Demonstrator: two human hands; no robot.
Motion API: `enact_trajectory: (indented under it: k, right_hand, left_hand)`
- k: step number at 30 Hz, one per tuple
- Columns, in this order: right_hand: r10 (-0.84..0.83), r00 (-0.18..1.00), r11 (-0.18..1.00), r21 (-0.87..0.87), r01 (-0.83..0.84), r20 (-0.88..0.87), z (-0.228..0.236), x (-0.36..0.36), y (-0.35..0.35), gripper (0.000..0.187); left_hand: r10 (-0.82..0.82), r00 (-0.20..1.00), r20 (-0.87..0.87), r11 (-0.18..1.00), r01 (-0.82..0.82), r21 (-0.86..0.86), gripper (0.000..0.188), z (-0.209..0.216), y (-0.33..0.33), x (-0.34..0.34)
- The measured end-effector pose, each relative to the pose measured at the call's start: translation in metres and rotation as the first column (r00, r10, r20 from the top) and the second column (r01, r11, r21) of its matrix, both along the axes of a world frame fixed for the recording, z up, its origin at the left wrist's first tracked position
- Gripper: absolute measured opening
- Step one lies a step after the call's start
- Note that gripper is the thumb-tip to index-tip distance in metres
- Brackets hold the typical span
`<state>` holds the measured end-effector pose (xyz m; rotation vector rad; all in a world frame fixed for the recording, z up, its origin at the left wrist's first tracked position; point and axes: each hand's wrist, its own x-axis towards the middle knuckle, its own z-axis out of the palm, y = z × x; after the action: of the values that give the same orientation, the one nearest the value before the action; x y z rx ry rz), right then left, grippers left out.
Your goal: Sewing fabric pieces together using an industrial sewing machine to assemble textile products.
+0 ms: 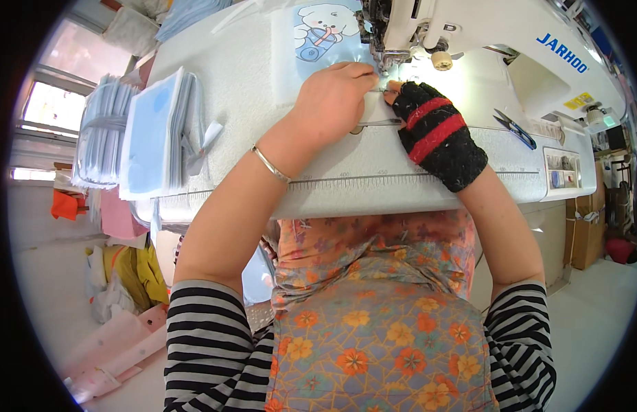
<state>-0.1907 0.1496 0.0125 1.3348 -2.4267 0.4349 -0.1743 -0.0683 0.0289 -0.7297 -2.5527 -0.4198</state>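
Note:
A light blue fabric panel (pixel 287 48) with a white cartoon dog printed on it lies beside the needle area of a white sewing machine (pixel 483 34). My left hand (pixel 336 99), bare with a silver bangle at the wrist, is closed over the panel's lower right corner, just in front of the presser foot (pixel 394 58). Close to its right, my right hand (pixel 435 130) wears a black fingerless glove with red stripes. Its bare fingertips are drawn together near the foot; whatever they pinch is too small to make out. The lamp glare washes out the area behind them.
Bundled blue and white fabric pieces (pixel 154 134) stand at the table's left edge. Scissors-like thread snips (pixel 515 129) lie right of my glove, near a small parts tray (pixel 563 170). A printed ruler (pixel 346 176) runs along the front edge. More blue fabric (pixel 188 17) is stacked at the far left.

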Motion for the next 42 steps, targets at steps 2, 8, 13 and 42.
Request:
enact_trajectory:
  k: [2, 8, 13, 42]
  right_hand:
    - [-0.014, 1.0, 1.0, 0.015, 0.014, 0.003, -0.002, -0.001, 0.0, 0.05]
    - [-0.031, 0.999, 1.0, -0.008, 0.03, -0.036, -0.007, -0.005, -0.001, 0.047]
    - [-0.051, 0.998, 0.997, -0.053, 0.049, -0.032, -0.005, -0.007, -0.002, 0.035]
    - [0.001, 1.0, 0.998, -0.063, -0.001, -0.006, -0.001, -0.008, -0.002, 0.047]
  left_hand:
    - [0.016, 1.0, 0.014, 1.0, -0.016, -0.01, 0.031, -0.002, 0.001, 0.0]
    - [0.063, 0.996, 0.06, 0.996, -0.059, -0.071, 0.033, 0.0, 0.001, -0.004]
    - [0.09, 0.994, 0.069, 0.977, -0.075, -0.197, 0.02, 0.017, -0.015, -0.021]
    - [0.166, 0.985, 0.039, 0.98, -0.16, -0.122, 0.047, -0.011, 0.016, 0.029]
